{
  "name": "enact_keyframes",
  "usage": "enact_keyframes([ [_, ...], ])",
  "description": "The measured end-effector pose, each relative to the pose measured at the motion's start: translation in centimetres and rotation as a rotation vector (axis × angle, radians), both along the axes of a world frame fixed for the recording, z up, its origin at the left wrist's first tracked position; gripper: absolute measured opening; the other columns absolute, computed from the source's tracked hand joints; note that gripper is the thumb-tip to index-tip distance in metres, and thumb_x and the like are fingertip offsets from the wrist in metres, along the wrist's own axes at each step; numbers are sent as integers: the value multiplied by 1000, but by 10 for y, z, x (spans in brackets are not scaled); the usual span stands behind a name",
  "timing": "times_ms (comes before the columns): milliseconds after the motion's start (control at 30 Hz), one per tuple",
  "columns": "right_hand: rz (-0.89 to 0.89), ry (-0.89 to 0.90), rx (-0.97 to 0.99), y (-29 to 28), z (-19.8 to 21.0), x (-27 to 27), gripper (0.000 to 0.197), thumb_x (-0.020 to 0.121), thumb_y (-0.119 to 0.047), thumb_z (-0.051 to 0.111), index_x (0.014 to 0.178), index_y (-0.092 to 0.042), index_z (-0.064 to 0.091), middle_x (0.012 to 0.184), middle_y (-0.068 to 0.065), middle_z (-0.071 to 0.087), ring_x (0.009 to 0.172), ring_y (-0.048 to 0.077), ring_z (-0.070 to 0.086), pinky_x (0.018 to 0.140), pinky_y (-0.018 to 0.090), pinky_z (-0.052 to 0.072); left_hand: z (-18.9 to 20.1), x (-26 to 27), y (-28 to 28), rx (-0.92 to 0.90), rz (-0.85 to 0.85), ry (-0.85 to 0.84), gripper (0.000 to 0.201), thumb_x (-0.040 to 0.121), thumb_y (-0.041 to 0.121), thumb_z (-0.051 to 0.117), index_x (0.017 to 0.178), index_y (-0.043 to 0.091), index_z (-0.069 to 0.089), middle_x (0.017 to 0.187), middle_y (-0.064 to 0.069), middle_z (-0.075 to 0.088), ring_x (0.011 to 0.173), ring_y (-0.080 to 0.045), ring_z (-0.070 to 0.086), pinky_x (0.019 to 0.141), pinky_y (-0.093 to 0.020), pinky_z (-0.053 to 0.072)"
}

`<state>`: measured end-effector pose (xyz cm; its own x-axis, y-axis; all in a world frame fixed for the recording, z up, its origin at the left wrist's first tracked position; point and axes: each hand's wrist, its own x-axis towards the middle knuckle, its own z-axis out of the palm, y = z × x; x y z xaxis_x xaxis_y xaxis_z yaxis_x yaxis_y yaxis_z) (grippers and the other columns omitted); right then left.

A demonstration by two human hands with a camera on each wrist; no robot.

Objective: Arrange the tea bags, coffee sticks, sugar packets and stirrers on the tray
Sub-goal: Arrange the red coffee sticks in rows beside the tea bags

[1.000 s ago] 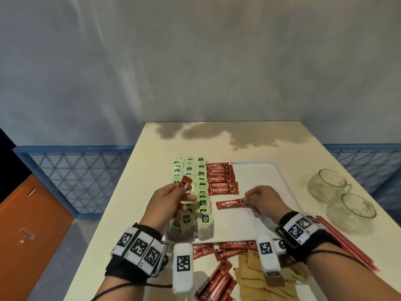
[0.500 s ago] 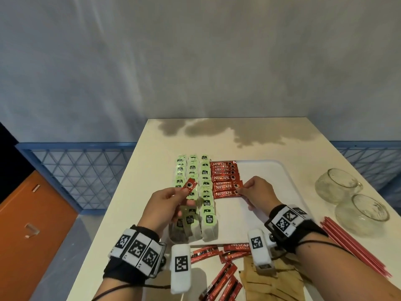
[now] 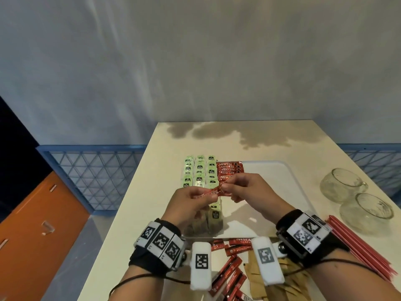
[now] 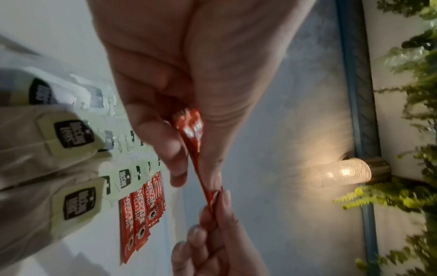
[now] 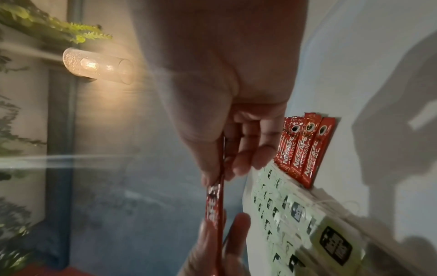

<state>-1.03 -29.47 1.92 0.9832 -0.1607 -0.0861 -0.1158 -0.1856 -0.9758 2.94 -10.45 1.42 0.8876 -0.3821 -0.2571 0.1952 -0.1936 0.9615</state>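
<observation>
Coffee stick [image 3: 213, 191] between both hands, glass cups [image 3: 355, 199] beside tray [image 3: 280, 192]

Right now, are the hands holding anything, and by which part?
Both hold one red coffee stick: the left hand pinches one end, the right hand the other, above the tray.

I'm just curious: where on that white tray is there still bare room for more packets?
Bare: the tray's right part, between the Nescafe sticks and its right rim. Crowded: its left side, under rows of green tea bags, and the table before it, strewn with sticks and brown packets.
</observation>
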Motion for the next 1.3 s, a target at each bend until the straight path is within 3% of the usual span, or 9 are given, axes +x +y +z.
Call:
enact_keyframes([
  [100, -88, -2, 58, -7, -3, -2, 14, 86, -14, 73, 90, -2, 68, 69, 2, 63, 56, 8, 55, 56, 18, 49, 1, -1, 10, -167, 81, 105, 23, 79, 0, 75, 100, 8, 74, 90, -9, 75, 76, -18, 71, 64, -24, 56],
  [233, -82, 10, 74, -10, -4, -6, 12, 86, -14, 72, 90, -3, 68, 71, 2, 63, 58, 9, 56, 58, 19, 50, 3, -4, 15, -259, 137, 134, 21, 82, -1, 71, 103, 4, 74, 98, -14, 75, 85, -21, 73, 70, -23, 58],
  [567, -147, 17, -74, -38, -5, -13, 7, 92, -8, 65, 94, -4, 71, 77, 7, 68, 61, 13, 57, 60, 22, 50, 4, 0, 11, -69, 117, -32, 22, 95, 1, 56, 103, 14, 73, 94, -9, 76, 83, -17, 69, 74, -30, 58],
  [700, -237, 192, -135, -75, -17, -23, 10, 93, -9, 64, 93, -3, 72, 82, 11, 67, 64, 15, 55, 61, 25, 46, 0, 6, 27, -67, 243, -54, 22, 97, 4, 51, 106, 11, 70, 92, -8, 74, 85, -19, 67, 69, -29, 55],
  [867, -269, 291, -79, -67, -35, -29, 6, 87, 11, 62, 86, 15, 66, 50, 4, 60, 43, -1, 58, 41, 9, 41, -5, 7, 26, -60, 287, -47, 22, 95, 4, 52, 103, 12, 71, 90, -7, 74, 81, -19, 67, 76, -33, 54],
  [967, -322, 282, -37, -60, -56, -14, 12, 81, 11, 70, 91, 11, 65, 87, 17, 67, 83, 26, 70, 55, 17, 54, -7, 8, 23, -54, 278, -60, 22, 95, 4, 52, 104, 12, 71, 89, -7, 73, 78, -17, 65, 73, -31, 54],
  [1033, -332, 272, -106, -58, -69, -3, 22, 75, 1, 79, 91, -5, 65, 101, 15, 64, 90, 29, 67, 68, 29, 60, -9, 9, 22, -43, 277, -72, 22, 95, 4, 52, 103, 12, 71, 88, -6, 73, 74, -15, 65, 70, -29, 52],
  [1100, -326, 262, -158, -60, -81, 7, 27, 69, -11, 84, 85, -16, 64, 101, 9, 65, 93, 27, 68, 80, 43, 60, -10, 9, 21, -38, 274, -79, 22, 95, 5, 52, 103, 12, 71, 87, -5, 73, 72, -14, 64, 69, -27, 52],
  [1300, -357, 245, -158, -58, -82, 21, 24, 72, -10, 81, 86, -16, 63, 98, 8, 69, 91, 26, 69, 81, 47, 59, -14, 14, 24, -52, 279, -80, 23, 96, 3, 51, 106, 10, 70, 88, -7, 72, 66, -9, 66, 74, -31, 52],
])
